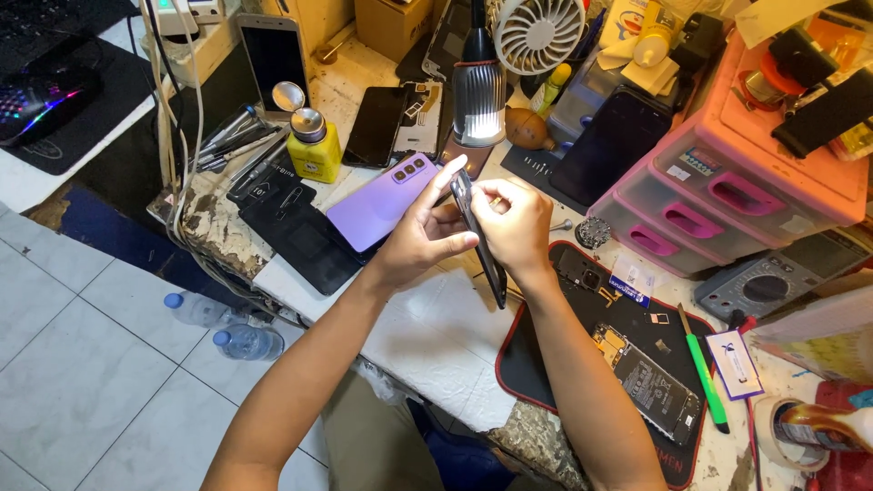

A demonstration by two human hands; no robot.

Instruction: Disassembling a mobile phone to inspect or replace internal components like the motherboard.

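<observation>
A dark phone point(479, 238) is pinched edge-on between left hand point(424, 238) and right hand point(520, 229) above the bench point(436, 336) — a slip could crack it.

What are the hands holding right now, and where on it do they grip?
Both hands hold a dark phone edge-on. The left hand grips its long side, and the right hand pinches near its upper end.

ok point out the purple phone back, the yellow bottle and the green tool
purple phone back point(377, 207), head view, middle of its flat panel
yellow bottle point(316, 153), head view, its yellow body
green tool point(706, 375), head view, middle of its green handle
</observation>
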